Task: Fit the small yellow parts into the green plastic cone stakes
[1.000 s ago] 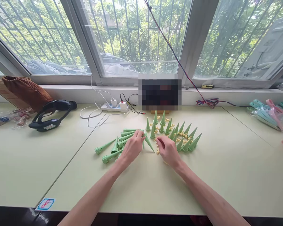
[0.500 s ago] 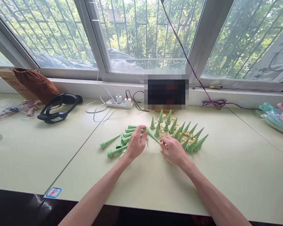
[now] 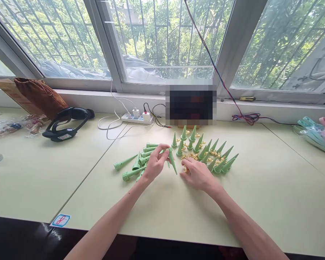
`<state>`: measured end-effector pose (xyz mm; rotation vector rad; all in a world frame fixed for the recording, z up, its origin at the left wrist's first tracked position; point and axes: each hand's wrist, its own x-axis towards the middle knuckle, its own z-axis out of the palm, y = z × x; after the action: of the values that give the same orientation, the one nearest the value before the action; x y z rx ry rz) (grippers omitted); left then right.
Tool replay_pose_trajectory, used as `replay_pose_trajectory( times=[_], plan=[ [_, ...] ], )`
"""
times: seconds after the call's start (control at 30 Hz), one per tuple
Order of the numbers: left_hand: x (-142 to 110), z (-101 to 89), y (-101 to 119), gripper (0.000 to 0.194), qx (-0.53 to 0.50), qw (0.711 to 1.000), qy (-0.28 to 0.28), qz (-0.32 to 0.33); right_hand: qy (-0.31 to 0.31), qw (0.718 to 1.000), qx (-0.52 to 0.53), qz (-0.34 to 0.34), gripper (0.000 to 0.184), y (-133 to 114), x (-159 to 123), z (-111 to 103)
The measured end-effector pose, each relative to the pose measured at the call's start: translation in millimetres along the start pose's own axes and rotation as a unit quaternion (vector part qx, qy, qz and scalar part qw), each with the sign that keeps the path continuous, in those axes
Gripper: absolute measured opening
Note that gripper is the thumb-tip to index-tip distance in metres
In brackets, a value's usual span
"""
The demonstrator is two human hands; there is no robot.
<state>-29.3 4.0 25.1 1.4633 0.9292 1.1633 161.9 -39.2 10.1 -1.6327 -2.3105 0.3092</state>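
Observation:
My left hand point(image 3: 157, 163) grips a green plastic plant-watering spike point(image 3: 173, 162) near its wide end, and the tip slants down to the right. Behind and left of that hand lies a pile of similar green spikes point(image 3: 128, 175). My right hand point(image 3: 196, 172) is low at the table, thumb and fingertips around a small yellow valve piece point(image 3: 186, 169); the other fingers hide part of it. Beyond it, several green spikes point(image 3: 221, 147) stand point up in a group, with more yellow pieces point(image 3: 214, 154) scattered among them.
A white power strip point(image 3: 138, 119) with plugs and cables sits at the back, beside a blurred dark box point(image 3: 191, 104). Black headgear point(image 3: 67, 124) and a brown pouch point(image 3: 40, 97) are at the left. Bagged teal and pink items point(image 3: 315, 133) lie far right.
The spike in my left hand has swung its tip downward, away from my right hand. My right hand has let go of the tip and lowered to the yellow piece.

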Motion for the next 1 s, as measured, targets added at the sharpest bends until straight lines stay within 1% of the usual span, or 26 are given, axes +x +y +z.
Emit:
replay_pose_trajectory(
  times=[0.1, 0.17, 0.3, 0.4, 0.53, 0.63, 0.77, 0.87, 1.0],
  plan=[
    [0, 0.6, 0, 0.028, -0.075, 0.997, -0.022, -0.026, -0.002, 1.0, -0.004, 0.001, 0.006, 0, 0, 1],
    [-1, 1.8, -1, 0.028, -0.11, 0.993, -0.027, -0.044, -0.001, 1.0, -0.006, 0.002, 0.002, 0, 0, 2],
    [-3, 6.0, -2, 0.03, -0.142, 0.987, -0.025, -0.076, -0.004, 1.0, -0.016, 0.002, 0.007, -1, 1, 4],
    [-4, 9.0, -2, 0.03, -0.154, 0.982, -0.039, -0.104, -0.005, 1.0, -0.012, -0.002, 0.009, -1, 1, 5],
    [-5, 11.1, 0, 0.03, -0.193, 0.97, -0.055, -0.134, -0.006, 1.0, 0.002, -0.01, 0.005, 1, 0, 5],
    [-5, 11.4, 2, 0.027, -0.222, 0.962, -0.063, -0.147, -0.008, 1.0, 0.011, -0.015, 0.009, 4, 0, 6],
    [-6, 10.7, 4, 0.023, -0.234, 0.956, -0.077, -0.157, -0.008, 1.0, 0.015, -0.015, 0.01, 7, 1, 8],
    [-7, 10.2, 2, 0.027, -0.226, 0.956, -0.091, -0.164, -0.004, 1.0, 0.014, -0.01, 0.01, 7, 2, 9],
    [-8, 10.8, -1, 0.031, -0.21, 0.959, -0.112, -0.154, -0.002, 1.0, 0.012, -0.011, 0.012, 7, 3, 10]
  ],
)
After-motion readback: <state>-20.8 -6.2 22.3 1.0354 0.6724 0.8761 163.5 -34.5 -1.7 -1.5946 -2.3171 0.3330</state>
